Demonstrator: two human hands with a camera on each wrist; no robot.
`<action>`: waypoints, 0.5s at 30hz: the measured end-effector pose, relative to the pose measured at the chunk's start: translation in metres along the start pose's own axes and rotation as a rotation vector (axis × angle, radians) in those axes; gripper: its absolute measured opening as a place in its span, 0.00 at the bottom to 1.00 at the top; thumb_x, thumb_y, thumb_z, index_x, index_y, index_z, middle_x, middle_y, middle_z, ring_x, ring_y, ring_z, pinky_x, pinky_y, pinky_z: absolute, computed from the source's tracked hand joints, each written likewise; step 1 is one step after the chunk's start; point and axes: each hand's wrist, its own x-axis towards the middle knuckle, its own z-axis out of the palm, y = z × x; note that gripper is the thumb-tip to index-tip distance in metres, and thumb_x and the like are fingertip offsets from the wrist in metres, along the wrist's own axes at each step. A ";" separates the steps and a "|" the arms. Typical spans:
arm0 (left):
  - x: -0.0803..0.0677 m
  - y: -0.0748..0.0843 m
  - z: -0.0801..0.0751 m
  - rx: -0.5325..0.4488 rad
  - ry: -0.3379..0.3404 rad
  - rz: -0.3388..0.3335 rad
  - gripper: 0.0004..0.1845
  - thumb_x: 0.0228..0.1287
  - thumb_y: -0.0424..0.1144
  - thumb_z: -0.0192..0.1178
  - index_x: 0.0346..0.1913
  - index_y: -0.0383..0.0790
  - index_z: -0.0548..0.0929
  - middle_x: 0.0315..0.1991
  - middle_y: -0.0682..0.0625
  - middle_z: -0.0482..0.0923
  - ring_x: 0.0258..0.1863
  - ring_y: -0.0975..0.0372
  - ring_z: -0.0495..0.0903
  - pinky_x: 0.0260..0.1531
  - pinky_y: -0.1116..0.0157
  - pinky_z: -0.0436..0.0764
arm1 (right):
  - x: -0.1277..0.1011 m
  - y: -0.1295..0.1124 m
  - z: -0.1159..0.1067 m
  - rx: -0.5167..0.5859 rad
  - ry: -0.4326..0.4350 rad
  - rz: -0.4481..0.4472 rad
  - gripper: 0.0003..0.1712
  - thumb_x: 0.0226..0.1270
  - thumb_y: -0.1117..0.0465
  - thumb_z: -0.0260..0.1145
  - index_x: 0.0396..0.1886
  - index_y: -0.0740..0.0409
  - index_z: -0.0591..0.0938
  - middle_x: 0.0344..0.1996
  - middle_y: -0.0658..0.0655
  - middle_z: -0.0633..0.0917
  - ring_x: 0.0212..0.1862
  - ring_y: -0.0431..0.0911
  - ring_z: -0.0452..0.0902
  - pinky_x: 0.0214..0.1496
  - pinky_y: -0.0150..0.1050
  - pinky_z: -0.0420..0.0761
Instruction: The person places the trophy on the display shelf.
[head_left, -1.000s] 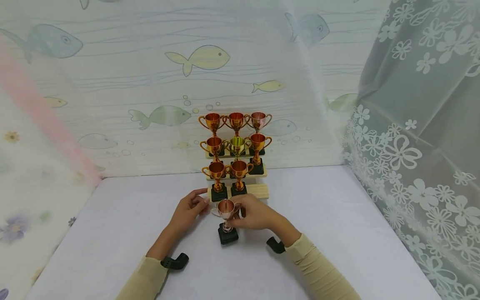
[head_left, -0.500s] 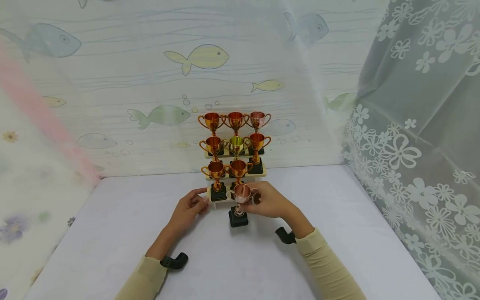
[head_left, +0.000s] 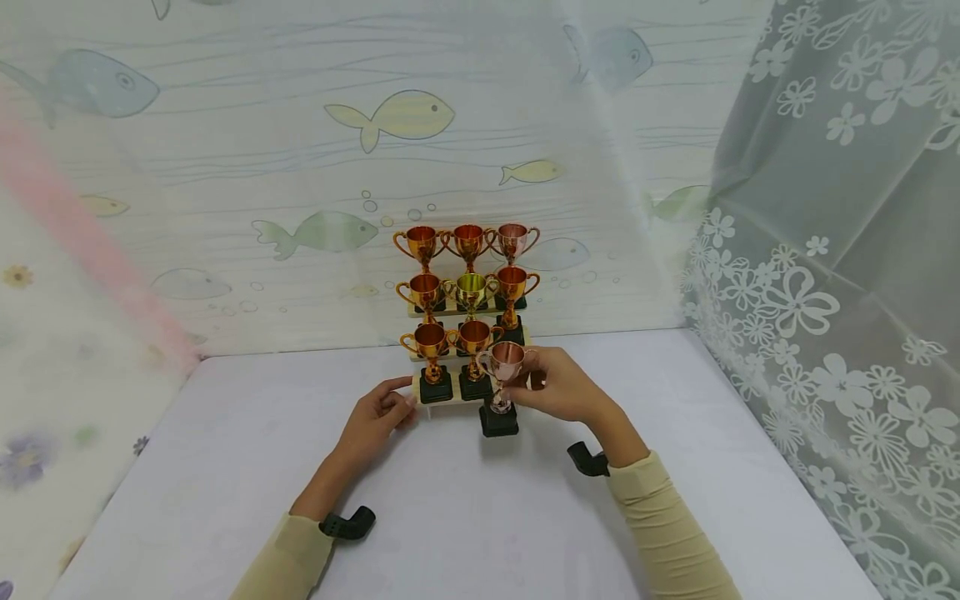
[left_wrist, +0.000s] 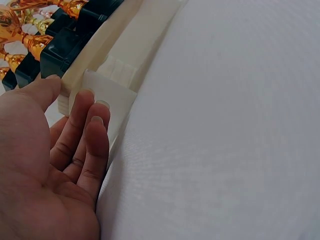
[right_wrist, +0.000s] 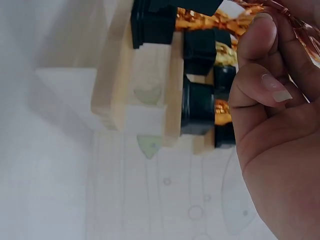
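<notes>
My right hand (head_left: 534, 377) grips a rose-copper trophy (head_left: 508, 361) by its cup and handle. The trophy's black base (head_left: 498, 420) is just in front of the right end of the lowest step of a wooden tiered stand (head_left: 437, 403). Whether the base touches the table I cannot tell. Two gold trophies (head_left: 430, 340) stand on that step, with more on the steps above. My left hand (head_left: 396, 402) rests with straight fingers (left_wrist: 95, 120) against the stand's left end (left_wrist: 107, 87). In the right wrist view my curled fingers (right_wrist: 260, 75) sit beside the stand (right_wrist: 145, 75).
The white table (head_left: 225, 450) runs to a fish-patterned wall (head_left: 300, 167) behind the stand. A floral lace curtain (head_left: 840, 292) hangs along the right edge. Black wrist mounts (head_left: 347, 525) sit on both sleeves.
My right hand has carried the rose-copper trophy away from me and to the right, up to the stand's lowest step. The left hand has stayed at the stand's left end.
</notes>
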 end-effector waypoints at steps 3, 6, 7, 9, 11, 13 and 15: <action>0.000 0.001 0.000 -0.002 -0.002 -0.001 0.24 0.81 0.45 0.61 0.73 0.43 0.75 0.39 0.43 0.87 0.36 0.57 0.84 0.39 0.66 0.84 | -0.001 0.000 -0.005 0.004 0.026 0.020 0.05 0.65 0.66 0.78 0.38 0.62 0.90 0.34 0.52 0.87 0.28 0.47 0.72 0.30 0.34 0.70; 0.000 0.002 0.000 0.006 -0.004 -0.001 0.24 0.81 0.46 0.61 0.73 0.43 0.75 0.39 0.44 0.87 0.36 0.57 0.84 0.38 0.66 0.83 | -0.002 0.000 -0.009 -0.008 0.065 0.020 0.05 0.65 0.67 0.77 0.38 0.63 0.88 0.33 0.53 0.87 0.29 0.50 0.73 0.30 0.35 0.70; 0.000 0.002 0.000 0.008 -0.003 -0.001 0.24 0.81 0.46 0.61 0.73 0.43 0.75 0.39 0.44 0.87 0.36 0.57 0.84 0.38 0.66 0.83 | -0.002 0.000 -0.010 -0.011 0.078 0.021 0.05 0.65 0.67 0.77 0.38 0.63 0.88 0.33 0.54 0.87 0.29 0.50 0.73 0.30 0.35 0.71; -0.001 0.002 0.000 0.008 -0.001 -0.003 0.24 0.81 0.46 0.61 0.73 0.43 0.75 0.39 0.44 0.87 0.36 0.57 0.83 0.38 0.66 0.83 | -0.002 0.001 -0.011 -0.023 0.103 0.022 0.05 0.66 0.67 0.77 0.38 0.61 0.88 0.33 0.53 0.87 0.30 0.49 0.74 0.31 0.35 0.71; -0.001 0.002 0.000 0.007 0.001 -0.005 0.24 0.81 0.46 0.61 0.73 0.43 0.75 0.39 0.44 0.87 0.36 0.57 0.83 0.38 0.66 0.83 | -0.003 0.003 -0.012 -0.029 0.123 0.025 0.04 0.67 0.67 0.77 0.39 0.60 0.89 0.34 0.54 0.87 0.30 0.47 0.74 0.31 0.35 0.71; -0.001 0.002 0.000 0.003 0.001 -0.007 0.24 0.81 0.46 0.61 0.73 0.43 0.75 0.39 0.43 0.87 0.36 0.57 0.84 0.38 0.66 0.83 | -0.003 0.005 -0.012 -0.036 0.138 0.030 0.04 0.67 0.67 0.76 0.41 0.59 0.90 0.34 0.54 0.87 0.30 0.47 0.73 0.31 0.35 0.72; -0.001 0.002 0.000 0.000 0.000 -0.008 0.24 0.81 0.46 0.61 0.73 0.43 0.75 0.39 0.43 0.87 0.36 0.57 0.84 0.38 0.66 0.83 | -0.003 0.008 -0.013 -0.046 0.156 0.033 0.04 0.68 0.66 0.76 0.41 0.59 0.90 0.34 0.54 0.86 0.30 0.46 0.73 0.31 0.36 0.72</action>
